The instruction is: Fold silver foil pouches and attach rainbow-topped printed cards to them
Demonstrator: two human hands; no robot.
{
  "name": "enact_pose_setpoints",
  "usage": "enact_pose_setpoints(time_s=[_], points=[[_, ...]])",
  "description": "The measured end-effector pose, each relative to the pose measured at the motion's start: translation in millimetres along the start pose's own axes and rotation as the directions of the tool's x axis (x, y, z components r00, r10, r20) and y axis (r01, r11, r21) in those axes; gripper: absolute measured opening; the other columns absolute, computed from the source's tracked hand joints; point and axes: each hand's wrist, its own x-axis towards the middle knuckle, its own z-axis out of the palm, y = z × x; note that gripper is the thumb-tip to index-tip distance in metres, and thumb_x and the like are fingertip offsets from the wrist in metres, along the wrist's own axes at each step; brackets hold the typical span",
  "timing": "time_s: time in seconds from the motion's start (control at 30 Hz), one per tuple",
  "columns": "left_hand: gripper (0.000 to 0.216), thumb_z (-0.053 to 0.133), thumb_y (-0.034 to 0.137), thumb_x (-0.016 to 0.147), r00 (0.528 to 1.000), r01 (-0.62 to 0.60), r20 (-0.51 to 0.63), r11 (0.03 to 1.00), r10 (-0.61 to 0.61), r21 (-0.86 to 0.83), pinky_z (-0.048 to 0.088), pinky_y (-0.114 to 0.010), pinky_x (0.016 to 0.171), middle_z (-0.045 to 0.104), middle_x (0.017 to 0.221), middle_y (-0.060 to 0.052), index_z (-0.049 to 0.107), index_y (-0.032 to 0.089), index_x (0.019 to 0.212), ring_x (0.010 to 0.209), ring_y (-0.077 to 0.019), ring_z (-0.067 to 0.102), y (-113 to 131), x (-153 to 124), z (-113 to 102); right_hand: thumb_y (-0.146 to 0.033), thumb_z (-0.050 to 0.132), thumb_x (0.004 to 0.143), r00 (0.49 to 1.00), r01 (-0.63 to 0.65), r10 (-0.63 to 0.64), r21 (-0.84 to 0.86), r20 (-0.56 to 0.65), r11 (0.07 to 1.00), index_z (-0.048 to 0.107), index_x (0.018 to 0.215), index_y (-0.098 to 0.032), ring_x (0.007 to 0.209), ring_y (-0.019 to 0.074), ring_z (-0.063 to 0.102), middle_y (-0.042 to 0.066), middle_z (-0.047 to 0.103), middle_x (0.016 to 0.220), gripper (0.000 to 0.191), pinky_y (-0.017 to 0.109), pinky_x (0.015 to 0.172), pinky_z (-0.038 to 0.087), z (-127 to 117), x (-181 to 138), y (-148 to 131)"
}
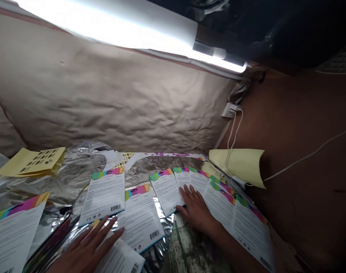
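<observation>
My right hand (196, 209) lies flat with fingers stretched out on a fanned row of white printed cards with rainbow top edges (218, 201). My left hand (89, 246) rests open, fingers spread, on another such card (118, 258) near the bottom edge. More of these cards (104, 195) lie between the two hands, barcodes showing, on crinkled silver foil (65, 178).
Yellow sheets of small dark stickers (33, 161) lie at the back left. A curled yellow sheet (241, 165) hangs at the right by white cables (234, 129). A bright tube lamp (127, 26) runs overhead. Crumpled beige paper (118, 98) covers the back wall.
</observation>
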Motion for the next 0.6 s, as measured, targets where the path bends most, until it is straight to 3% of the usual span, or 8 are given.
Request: enact_pose_setpoints(time_s=[0.1,0.17,0.27,0.37,0.4,0.47,0.53,0.6], points=[[0.067,0.049,0.058,0.092,0.989,-0.082,0.116,0.99,0.095,-0.115,0.041,-0.047,0.109,0.033,0.155,-0.002,0.022,0.041,0.151,0.138,-0.0296,0.04,27.6,69.8,-25.2,-0.063,0.035,0.096,1.0,0.011,-0.011,0.048,-0.004,0.999,0.014,0.157,-0.022,0.15,0.0269,0.0,0.003,0.005,0.163,0.076,0.047,0.12,0.006,-9.1,12.4,-12.4],[0.063,0.044,0.058,0.095,0.973,-0.092,0.187,0.971,0.134,-0.221,0.037,-0.051,0.111,0.03,0.156,-0.006,0.025,0.036,0.152,0.141,-0.0308,0.034,47.1,116.4,-30.0,-0.063,0.034,0.096,0.997,-0.007,0.011,0.055,-0.077,0.998,0.015,0.156,-0.02,0.15,0.0277,0.0,0.005,0.003,0.163,0.077,0.047,0.12,0.005,-17.5,10.2,-12.8],[0.073,0.04,0.066,0.092,0.943,-0.101,0.268,0.94,0.195,-0.327,0.028,-0.055,0.115,0.019,0.16,-0.01,0.022,0.032,0.153,0.146,-0.033,0.019,67.1,172.4,-19.6,-0.064,0.032,0.096,0.964,-0.182,0.189,0.054,-0.187,0.982,0.02,0.155,-0.013,0.149,0.0325,0.005,0.013,0.008,0.162,0.079,0.052,0.119,0.008,-18.8,-13.6,-2.2],[0.073,0.037,0.067,0.092,0.919,-0.095,0.336,0.942,0.208,-0.323,0.02,-0.058,0.116,0.016,0.16,-0.009,0.022,0.031,0.153,0.147,-0.034,0.012,71.7,207.4,1.3,-0.059,0.04,0.095,0.942,-0.271,0.273,0.035,-0.195,0.962,0.031,0.153,-0.015,0.146,0.0371,0.015,0.015,0.019,0.159,0.074,0.057,0.116,0.02,7.2,-52.7,10.7],[0.073,0.037,0.067,0.092,0.914,-0.086,0.355,0.948,0.198,-0.308,0.019,-0.059,0.116,0.017,0.16,-0.01,0.024,0.029,0.153,0.147,-0.0347,0.012,69.8,214.7,8.4,-0.057,0.045,0.094,0.954,-0.214,0.21,0.008,-0.214,0.977,0.033,0.152,-0.018,0.145,0.0375,0.019,0.013,0.02,0.159,0.07,0.056,0.115,0.026,21.6,-66.3,13.5],[0.074,0.036,0.068,0.092,0.914,-0.062,0.37,0.958,0.167,-0.279,0.018,-0.059,0.116,0.019,0.16,-0.01,0.027,0.027,0.153,0.147,-0.0357,0.013,61.6,224.4,20.6,-0.055,0.055,0.091,0.961,0.023,-0.049,-0.097,-0.273,0.995,0.032,0.152,-0.026,0.142,0.0378,0.03,0.009,0.024,0.157,0.071,0.052,0.109,0.038,53.3,-90.7,15.5],[0.073,0.033,0.068,0.093,0.926,-0.045,0.352,0.965,0.137,-0.257,0.019,-0.058,0.116,0.019,0.16,-0.009,0.028,0.027,0.153,0.147,-0.0355,0.013,50.8,229.7,28.6,-0.049,0.057,0.093,0.898,0.223,-0.289,-0.225,-0.33,0.949,0.031,0.152,-0.03,0.135,0.0345,0.043,0.007,0.033,0.154,0.068,0.044,0.103,0.047,79.0,-108.3,13.0],[0.069,0.032,0.064,0.095,0.936,-0.026,0.337,0.975,0.101,-0.221,0.02,-0.056,0.116,0.02,0.16,-0.009,0.03,0.025,0.152,0.147,-0.035,0.015,43.4,233.7,32.1,-0.038,0.052,0.099,0.82,0.339,-0.436,-0.299,-0.371,0.892,0.033,0.151,-0.032,0.129,0.0259,0.053,0.002,0.044,0.148,0.056,0.032,0.1,0.05,87.8,-117.3,8.6]])
